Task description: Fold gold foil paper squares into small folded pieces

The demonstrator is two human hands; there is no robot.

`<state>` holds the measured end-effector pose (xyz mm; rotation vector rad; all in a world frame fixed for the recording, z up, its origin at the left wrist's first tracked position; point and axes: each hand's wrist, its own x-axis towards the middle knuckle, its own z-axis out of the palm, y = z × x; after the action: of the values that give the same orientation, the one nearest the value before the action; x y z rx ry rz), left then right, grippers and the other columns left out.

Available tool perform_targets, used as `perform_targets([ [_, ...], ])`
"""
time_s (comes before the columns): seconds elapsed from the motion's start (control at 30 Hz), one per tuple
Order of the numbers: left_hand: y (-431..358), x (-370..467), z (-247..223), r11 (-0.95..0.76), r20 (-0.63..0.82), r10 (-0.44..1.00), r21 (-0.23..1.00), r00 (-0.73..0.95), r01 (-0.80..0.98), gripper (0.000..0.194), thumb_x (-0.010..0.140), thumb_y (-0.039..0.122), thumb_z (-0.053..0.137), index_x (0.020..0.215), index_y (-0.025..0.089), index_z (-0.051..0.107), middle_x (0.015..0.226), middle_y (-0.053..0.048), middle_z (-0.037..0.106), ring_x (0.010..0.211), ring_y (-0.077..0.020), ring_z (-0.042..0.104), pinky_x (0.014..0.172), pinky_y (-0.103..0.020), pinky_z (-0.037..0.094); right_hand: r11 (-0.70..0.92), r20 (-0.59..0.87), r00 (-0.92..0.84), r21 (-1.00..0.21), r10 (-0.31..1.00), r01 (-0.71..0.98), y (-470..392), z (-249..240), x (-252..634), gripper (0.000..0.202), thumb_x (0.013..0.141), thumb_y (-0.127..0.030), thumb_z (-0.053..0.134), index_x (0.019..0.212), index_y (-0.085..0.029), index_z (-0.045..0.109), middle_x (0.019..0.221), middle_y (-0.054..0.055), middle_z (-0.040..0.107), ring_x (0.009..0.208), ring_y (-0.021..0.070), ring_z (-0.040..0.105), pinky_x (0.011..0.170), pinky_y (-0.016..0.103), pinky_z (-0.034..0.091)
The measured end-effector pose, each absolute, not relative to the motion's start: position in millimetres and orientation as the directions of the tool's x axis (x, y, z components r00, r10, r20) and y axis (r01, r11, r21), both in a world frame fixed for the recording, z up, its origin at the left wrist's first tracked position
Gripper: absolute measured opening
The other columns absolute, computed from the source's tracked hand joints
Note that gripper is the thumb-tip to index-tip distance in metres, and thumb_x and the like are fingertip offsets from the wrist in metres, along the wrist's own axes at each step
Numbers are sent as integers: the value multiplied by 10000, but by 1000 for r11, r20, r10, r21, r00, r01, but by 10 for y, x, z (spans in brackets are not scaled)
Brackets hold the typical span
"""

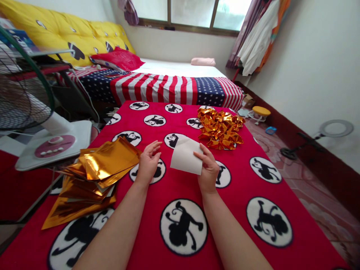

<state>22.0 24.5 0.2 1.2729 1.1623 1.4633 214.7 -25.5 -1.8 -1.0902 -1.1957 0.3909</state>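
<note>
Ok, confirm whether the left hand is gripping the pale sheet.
No, the right hand grips the pale sheet, and the left hand is apart from it.

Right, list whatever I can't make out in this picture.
All in the head view:
- Far side of the pale sheet in the right hand: faces away from the camera.
- Number of gold foil sheets: they overlap.
- Number of folded foil pieces: heaped together.
- Rest of the fan: cut off by the left edge.
- Scene beyond the window: washed out.

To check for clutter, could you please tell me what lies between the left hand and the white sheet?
Only the patterned red cloth shows between the left hand and the white sheet, as seen in the head view.
</note>
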Motion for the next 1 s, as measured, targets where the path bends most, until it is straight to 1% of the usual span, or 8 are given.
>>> perform_targets([
  [0.1,196,236,13,-386,390,919,868,50,311,628,756,102,587,1354,281,519,1493,-83,397,1266,-248,514,923,-324,533,447,489,450,-871,747,203,-217,-53,2195,230,802,-183,656,992,-271,751,1312,63,610,1209,242,570,1033,434,446],
  [0.2,124,316,36,-514,458,858,745,234,426,821,751,66,584,1482,326,316,1576,-87,251,1274,-260,508,918,-342,543,441,455,412,-887,789,136,-211,-42,2190,235,788,-199,684,1005,-258,751,1298,73,622,1202,246,578,1028,418,451],
  [0.3,79,373,68,-597,511,801,648,312,472,848,775,87,600,1510,316,246,1594,-95,216,1360,-294,414,1012,-406,487,426,434,303,-900,848,98,-216,-22,2162,206,798,-235,691,990,-256,761,1262,77,647,1177,249,595,1026,410,457],
  [0.43,79,330,86,-650,573,759,638,310,413,656,814,90,580,1419,307,446,1566,-66,309,1365,-260,422,1063,-383,447,384,388,220,-921,895,62,-199,-64,2143,200,778,-227,710,967,-257,769,1251,80,650,1173,254,596,1010,408,476],
  [0.57,109,252,39,-648,565,761,683,319,338,451,771,12,551,1126,246,703,1334,-59,604,1180,-213,601,1005,-336,496,371,380,174,-925,908,87,-176,-129,2159,243,736,-181,734,966,-256,765,1294,79,620,1225,259,557,1031,415,461],
  [0.7,125,237,15,-640,529,767,668,363,380,408,770,-8,533,1050,213,732,1142,-59,710,1043,-186,665,960,-318,514,380,421,155,-895,894,235,-177,-107,2180,220,773,-177,696,967,-257,761,1275,73,633,1215,243,561,1063,419,422],
  [0.83,127,252,20,-671,562,742,621,366,406,217,866,140,578,1002,196,737,1013,-69,733,936,-172,679,861,-276,523,373,437,161,-872,885,318,-190,-34,2173,118,828,-251,655,874,-240,763,1188,73,672,1138,233,601,1018,396,443],
  [1.0,106,271,27,-648,546,760,596,353,474,144,878,235,614,940,190,735,851,-53,727,777,-157,662,723,-247,487,318,420,187,-855,888,409,-183,-33,2153,135,831,-268,631,760,-216,734,1038,68,687,984,210,634,897,341,482],
])
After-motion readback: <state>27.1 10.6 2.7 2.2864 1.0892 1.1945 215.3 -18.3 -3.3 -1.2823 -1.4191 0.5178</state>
